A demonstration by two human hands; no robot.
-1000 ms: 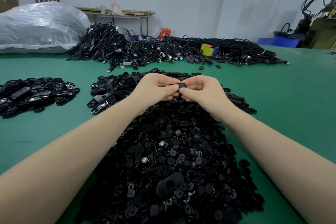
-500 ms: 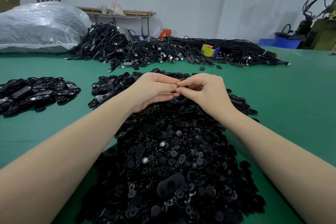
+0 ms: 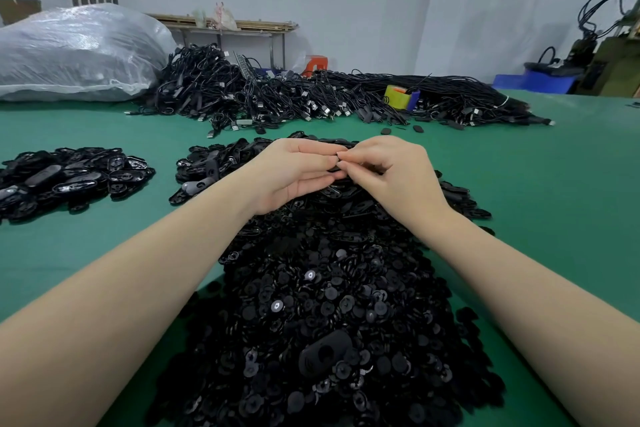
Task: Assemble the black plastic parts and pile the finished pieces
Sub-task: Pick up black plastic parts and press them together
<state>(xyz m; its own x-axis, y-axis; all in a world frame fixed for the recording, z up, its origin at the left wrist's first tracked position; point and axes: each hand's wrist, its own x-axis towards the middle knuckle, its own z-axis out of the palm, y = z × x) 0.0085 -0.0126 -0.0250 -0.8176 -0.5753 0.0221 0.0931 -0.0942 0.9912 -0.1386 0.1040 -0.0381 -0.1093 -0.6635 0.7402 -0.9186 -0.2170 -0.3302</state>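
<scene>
Centre frame | left hand point(image 3: 294, 172) and right hand point(image 3: 388, 166) now pinched tight on one black part point(image 3: 333, 168) — round cap, visible a second ago, hidden | judged pressed home, piling next

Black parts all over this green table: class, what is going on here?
A person is assembling small black parts. Both hands, left and right, meet fingertip to fingertip above the big heap, pinching a part that is mostly hidden. A smaller pile lies on the table to the left, and cables are heaped at the back.
</scene>
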